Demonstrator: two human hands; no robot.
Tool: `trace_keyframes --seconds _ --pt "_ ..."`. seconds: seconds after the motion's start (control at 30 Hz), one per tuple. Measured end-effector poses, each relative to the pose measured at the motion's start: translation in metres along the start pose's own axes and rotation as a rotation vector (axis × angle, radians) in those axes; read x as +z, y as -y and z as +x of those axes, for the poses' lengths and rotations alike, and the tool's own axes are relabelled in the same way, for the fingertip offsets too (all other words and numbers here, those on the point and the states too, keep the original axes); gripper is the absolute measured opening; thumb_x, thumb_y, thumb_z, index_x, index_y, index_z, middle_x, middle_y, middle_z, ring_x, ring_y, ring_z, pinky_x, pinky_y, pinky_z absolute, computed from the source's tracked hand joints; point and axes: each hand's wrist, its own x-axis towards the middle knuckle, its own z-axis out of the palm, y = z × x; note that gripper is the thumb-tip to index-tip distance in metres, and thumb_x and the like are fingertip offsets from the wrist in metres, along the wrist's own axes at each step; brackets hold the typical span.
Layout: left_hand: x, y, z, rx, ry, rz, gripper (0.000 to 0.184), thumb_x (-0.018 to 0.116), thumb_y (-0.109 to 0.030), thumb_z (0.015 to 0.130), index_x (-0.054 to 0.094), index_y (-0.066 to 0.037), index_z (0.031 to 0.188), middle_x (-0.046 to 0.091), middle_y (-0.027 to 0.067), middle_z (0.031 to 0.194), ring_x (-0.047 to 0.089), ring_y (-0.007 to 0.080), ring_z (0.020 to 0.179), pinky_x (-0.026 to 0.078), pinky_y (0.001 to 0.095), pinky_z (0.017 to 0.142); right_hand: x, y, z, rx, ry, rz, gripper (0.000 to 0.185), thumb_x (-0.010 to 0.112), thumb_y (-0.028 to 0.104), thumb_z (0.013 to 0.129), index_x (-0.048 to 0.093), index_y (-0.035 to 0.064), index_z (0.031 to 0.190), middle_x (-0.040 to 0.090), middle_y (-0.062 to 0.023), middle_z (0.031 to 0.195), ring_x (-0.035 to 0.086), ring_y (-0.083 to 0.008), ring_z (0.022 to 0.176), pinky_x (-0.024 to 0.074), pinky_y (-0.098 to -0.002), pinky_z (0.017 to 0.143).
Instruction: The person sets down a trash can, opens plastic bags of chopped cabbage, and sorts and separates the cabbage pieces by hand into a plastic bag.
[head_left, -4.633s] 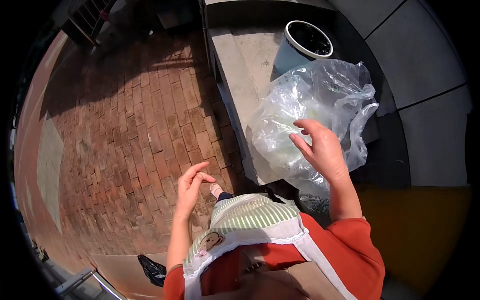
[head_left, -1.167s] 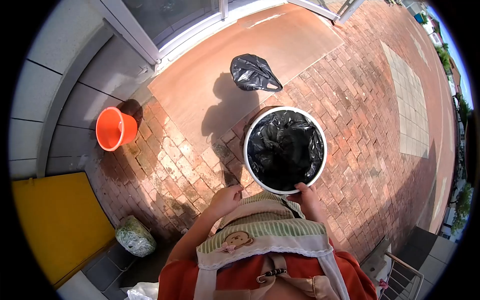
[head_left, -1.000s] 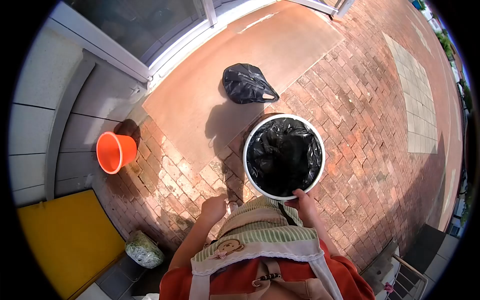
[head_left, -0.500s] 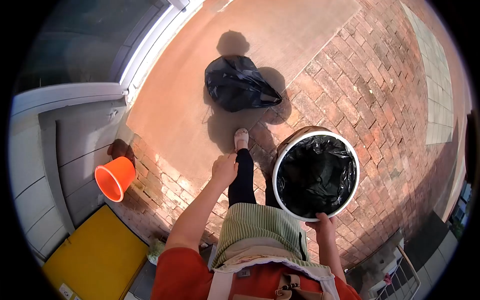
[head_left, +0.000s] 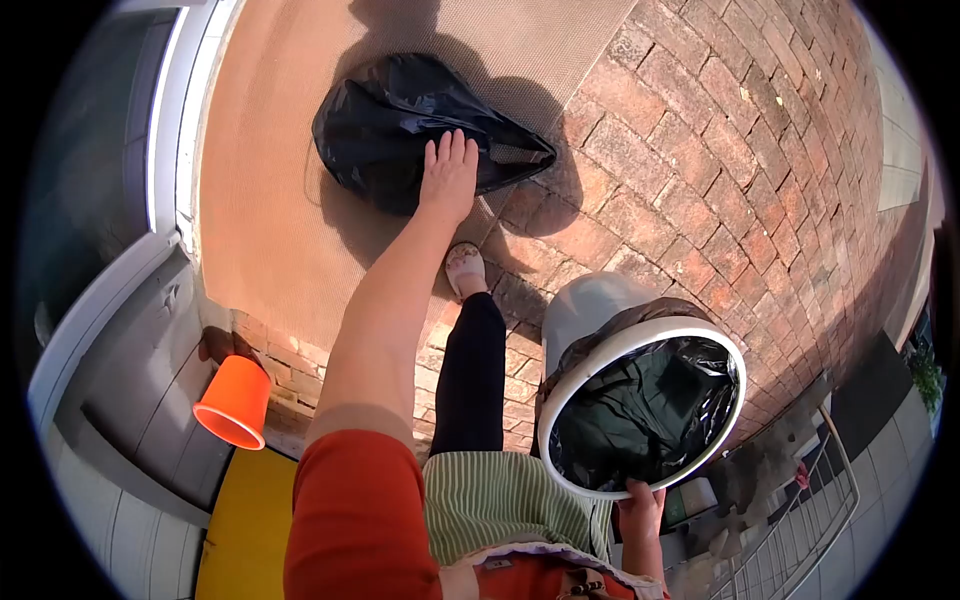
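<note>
A full black garbage bag (head_left: pixel 385 130), gathered to a point on its right side, lies on the brown mat. My left hand (head_left: pixel 450 185) is stretched out over the bag with its fingers extended and nothing in them; whether it touches the plastic I cannot tell. My right hand (head_left: pixel 640 505) grips the near rim of a white trash can (head_left: pixel 590 300). The can is tilted with its mouth toward me. A black liner (head_left: pixel 640 410) covers its inside and is folded out beneath the rim ring.
On the left, an orange bucket (head_left: pixel 236 395) lies tipped by the wall, with a yellow panel (head_left: pixel 245 530) below it. The brown mat (head_left: pixel 260 230) borders brick paving (head_left: pixel 680 150). A white metal rack (head_left: pixel 800 520) stands at lower right. A glass door (head_left: pixel 95 150) is at upper left.
My left hand has moved forward from beside my leg to over the garbage bag, its fingers opening out. The trash can has tilted toward me in my right hand. I have leaned closer.
</note>
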Motion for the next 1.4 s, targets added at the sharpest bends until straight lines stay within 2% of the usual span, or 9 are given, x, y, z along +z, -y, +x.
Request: trace_keyframes --seconds 0.13,0.27,0.33,0.5,0.6,0.77,0.83,1.07,1.4 --pt "0.004 0.011 0.007 -0.107 0.37 0.164 0.032 0.063 -0.008 0.079 0.058 -0.004 0.111 0.067 0.0114 0.096 0.062 0.0256 0.097 0.034 0.0453 0.099 0.007 -0.013 0.018 0.009 0.003 -0.008 0.02 0.06 0.0 0.074 0.058 0.0117 0.09 0.053 0.0021 0.075 0.046 -0.009 0.059 0.0354 -0.0235 0.053" --pt "0.019 0.036 -0.006 -0.034 0.333 0.199 0.026 0.067 -0.014 0.076 0.067 -0.007 0.1 0.064 0.0112 0.104 0.057 0.0246 0.106 0.034 0.0412 0.095 0.016 -0.012 0.026 0.015 -0.052 -0.008 0.021 0.06 0.0 0.074 0.058 0.0107 0.092 0.055 0.0012 0.075 0.047 -0.0095 0.057 0.0366 -0.0232 0.052" --pt "0.021 0.043 -0.01 0.269 -0.051 0.215 0.039 0.069 -0.014 0.073 0.061 -0.007 0.11 0.058 0.0121 0.11 0.056 0.0251 0.102 0.036 0.0399 0.091 0.017 -0.012 0.03 0.019 -0.021 0.004 0.021 0.06 0.0 0.074 0.058 0.0101 0.093 0.055 0.0008 0.076 0.048 -0.0097 0.058 0.0374 -0.0233 0.052" --pt "0.033 0.04 -0.003 0.076 0.326 0.25 0.058 0.071 -0.012 0.073 0.044 -0.006 0.124 0.06 0.0175 0.109 0.061 0.0278 0.101 0.043 0.0387 0.084 0.022 -0.012 0.041 0.052 -0.013 -0.019 0.025 0.06 -0.001 0.074 0.058 0.0085 0.097 0.056 -0.0001 0.078 0.051 -0.0104 0.061 0.0387 -0.0239 0.05" --pt "0.033 0.045 -0.008 -0.441 0.296 -0.06 0.049 0.07 -0.018 0.079 0.048 -0.005 0.121 0.07 0.0179 0.085 0.07 0.0294 0.084 0.049 0.041 0.075 0.023 -0.014 0.041 0.056 0.002 0.076 0.026 0.06 -0.003 0.073 0.058 0.0086 0.097 0.056 -0.0002 0.078 0.051 -0.0106 0.062 0.0389 -0.0238 0.051" --pt "-0.014 0.097 -0.043 -0.465 -0.235 -1.193 0.023 0.057 -0.023 0.092 0.066 -0.002 0.088 0.067 0.0077 0.082 0.065 0.0213 0.082 0.049 0.0338 0.083 0.019 -0.014 0.046 0.062 -0.01 0.079 0.028 0.059 -0.005 0.072 0.058 0.0099 0.096 0.056 0.0003 0.078 0.05 -0.0105 0.061 0.0381 -0.0237 0.051" --pt "-0.081 0.09 -0.056 -0.391 -0.398 -1.197 0.029 0.049 -0.025 0.098 0.064 -0.001 0.091 0.063 0.0032 0.077 0.06 0.0157 0.079 0.047 0.0319 0.082 0.003 -0.018 0.05 0.082 0.096 0.073 0.044 0.053 -0.007 0.076 0.056 0.0064 0.118 0.063 -0.0056 0.107 0.062 -0.0209 0.098 0.052 -0.0352 0.086" --pt "-0.176 0.076 -0.096 -0.504 -0.343 -1.428 0.042 0.033 -0.023 0.103 0.049 0.001 0.134 0.032 -0.0064 0.055 0.03 0.0039 0.052 0.036 0.0221 0.07 0.013 -0.007 0.038 0.082 0.162 0.157 0.046 0.052 -0.005 0.076 0.055 0.0069 0.12 0.063 -0.0067 0.107 0.063 -0.0232 0.098 0.0552 -0.0394 0.083" --pt "-0.244 0.072 -0.15 -0.586 -0.369 -1.77 0.043 0.032 -0.021 0.102 0.048 0.003 0.135 0.027 -0.0075 0.052 0.024 0.0039 0.05 0.031 0.0232 0.063 -0.001 0.008 0.004 -0.011 0.254 0.095 0.045 0.052 -0.004 0.077 0.054 0.0045 0.121 0.063 -0.0089 0.111 0.064 -0.0262 0.099 0.0576 -0.0414 0.079"
